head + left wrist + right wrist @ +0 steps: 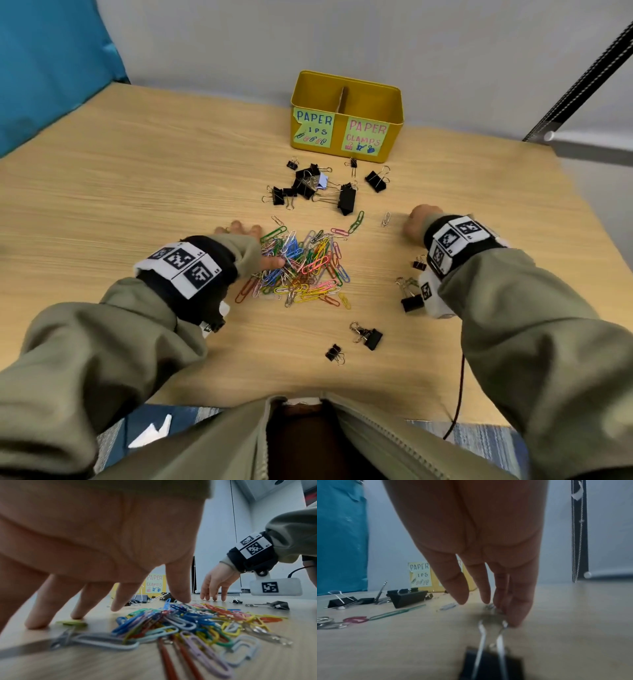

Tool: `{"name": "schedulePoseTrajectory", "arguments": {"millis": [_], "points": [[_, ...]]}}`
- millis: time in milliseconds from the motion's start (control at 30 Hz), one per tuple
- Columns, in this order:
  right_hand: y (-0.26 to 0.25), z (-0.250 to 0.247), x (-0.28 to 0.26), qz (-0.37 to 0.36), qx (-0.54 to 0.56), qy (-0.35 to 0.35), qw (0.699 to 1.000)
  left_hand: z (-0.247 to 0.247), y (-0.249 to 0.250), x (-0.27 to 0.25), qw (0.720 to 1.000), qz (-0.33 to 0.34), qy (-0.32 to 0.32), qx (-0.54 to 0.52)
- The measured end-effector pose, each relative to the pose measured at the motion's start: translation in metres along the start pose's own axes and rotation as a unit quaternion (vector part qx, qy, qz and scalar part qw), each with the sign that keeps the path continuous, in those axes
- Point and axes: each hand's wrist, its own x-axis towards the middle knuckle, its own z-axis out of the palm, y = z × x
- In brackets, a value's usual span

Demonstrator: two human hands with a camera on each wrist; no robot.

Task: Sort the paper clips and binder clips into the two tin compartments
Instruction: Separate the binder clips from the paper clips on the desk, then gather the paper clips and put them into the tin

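Paper clips (301,265) heaped mid-frame on the counter (137,178); binder clips (313,185) scattered above the heap and at lower right. Yellow tin (346,114) at upper centre. Left hand (255,248) spread, grip open, fingertips down at the heap's left edge. Right hand (418,221) fingers extended to the counter, holding nothing.

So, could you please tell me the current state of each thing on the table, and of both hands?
Yellow two-compartment tin: upright, open-topped; contents hidden.
Heap of coloured paper clips: unsorted on the table.
Black binder clips: scattered on the table, unsorted.
Left hand: fingers spread, tips down at the heap, holding nothing.
Right hand: fingers extended, tips on the table, holding nothing.
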Motion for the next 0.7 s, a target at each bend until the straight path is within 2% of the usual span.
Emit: {"name": "schedulePoseTrajectory", "arguments": {"millis": [67,300,433,533,633,700], "points": [[-0.011,0.002,0.000,-0.023,0.013,0.001,1.000,0.000,0.008,-0.001,1.000,0.010,-0.008,0.024],[-0.052,0.015,-0.016,-0.178,-0.015,-0.013,0.984,0.008,0.025,0.004,0.997,0.062,-0.015,0.032],[-0.058,0.027,-0.029,-0.245,0.026,-0.044,0.968,0.009,0.020,-0.001,0.996,0.091,-0.005,-0.016],[-0.054,0.022,-0.035,-0.239,0.036,-0.055,0.969,0.001,0.018,-0.003,0.996,0.070,0.021,-0.054],[-0.055,0.027,-0.041,-0.214,-0.051,-0.067,0.973,-0.003,0.018,-0.003,0.999,0.019,0.017,-0.042],[-0.062,0.035,-0.046,-0.225,-0.078,-0.057,0.970,-0.003,0.022,0.000,0.999,0.005,0.013,-0.040]]}}
